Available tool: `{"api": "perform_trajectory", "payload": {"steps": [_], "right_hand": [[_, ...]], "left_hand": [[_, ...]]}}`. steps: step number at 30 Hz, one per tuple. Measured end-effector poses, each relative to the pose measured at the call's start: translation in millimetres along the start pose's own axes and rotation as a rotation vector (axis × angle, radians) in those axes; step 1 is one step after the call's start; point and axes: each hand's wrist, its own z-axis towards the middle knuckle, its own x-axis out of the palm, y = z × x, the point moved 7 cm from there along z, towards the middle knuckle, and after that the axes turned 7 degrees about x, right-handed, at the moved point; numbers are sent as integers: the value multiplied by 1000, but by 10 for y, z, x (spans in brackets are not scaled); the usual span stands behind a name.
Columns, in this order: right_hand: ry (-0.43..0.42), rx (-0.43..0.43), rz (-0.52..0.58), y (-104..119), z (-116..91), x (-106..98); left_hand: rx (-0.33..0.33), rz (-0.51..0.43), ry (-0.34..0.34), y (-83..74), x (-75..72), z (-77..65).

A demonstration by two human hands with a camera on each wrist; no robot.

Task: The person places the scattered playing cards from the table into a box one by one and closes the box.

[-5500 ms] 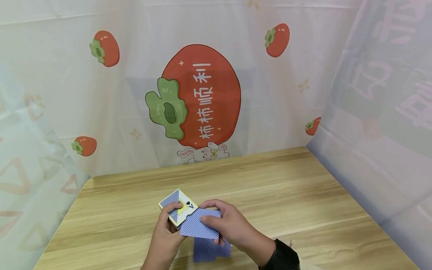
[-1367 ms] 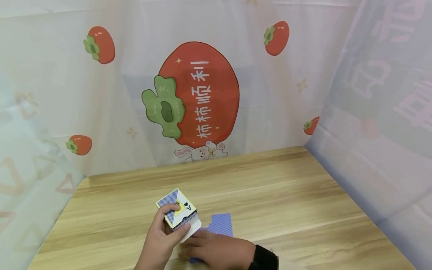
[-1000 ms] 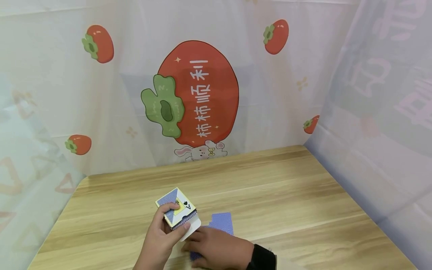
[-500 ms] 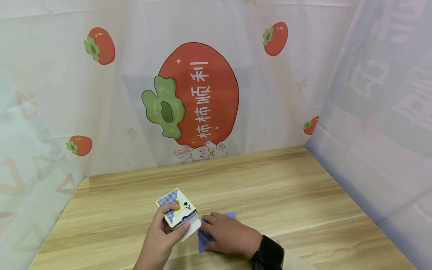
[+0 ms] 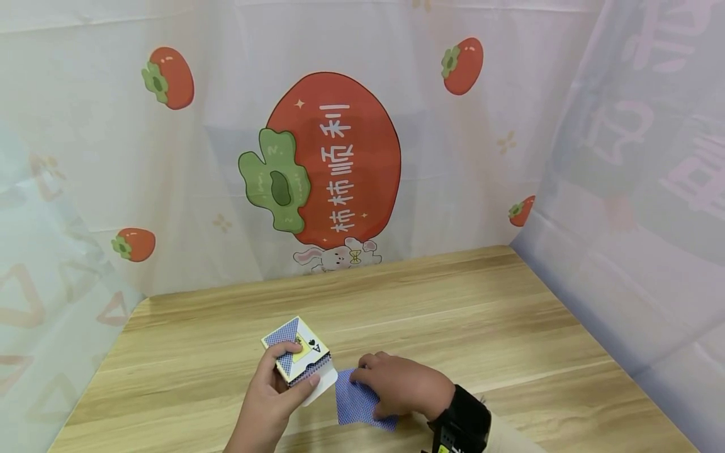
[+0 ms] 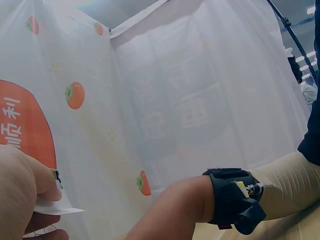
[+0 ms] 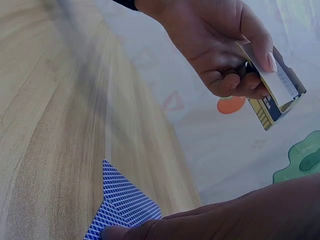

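My left hand holds a playing-card box with an ace of spades printed on its face. The box is tilted above the table, its white flap folded out under the thumb; card edges show in its mouth. Blue-backed playing cards lie face down on the wood, overlapping and slightly askew. Over their right side is my right hand, fingers bent, thumb at the near edge. In the right wrist view, the thumb presses the spread cards, and the box appears above them.
The wooden table reaches back to a white curtain printed with persimmons. More curtain hangs along both sides. A black wrist strap sits on the right wrist.
The right hand, earlier holding cards at the box's mouth, came down onto the cards on the table. Over the last second it moved right, and the cards are turned and drawn closer together.
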Motion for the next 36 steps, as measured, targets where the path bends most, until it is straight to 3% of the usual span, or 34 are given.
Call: {"api": "perform_trajectory", "payload": {"steps": [11, 20, 30, 36], "right_hand": [[13, -10, 0, -27, 12, 48], [60, 11, 76, -14, 20, 69], [82, 88, -77, 112, -71, 92], [118, 107, -81, 144, -69, 128]], "left_hand": [[5, 2, 1, 19, 10, -1], [16, 5, 19, 20, 27, -6], [42, 6, 23, 12, 34, -11], [18, 0, 14, 28, 27, -12]]}}
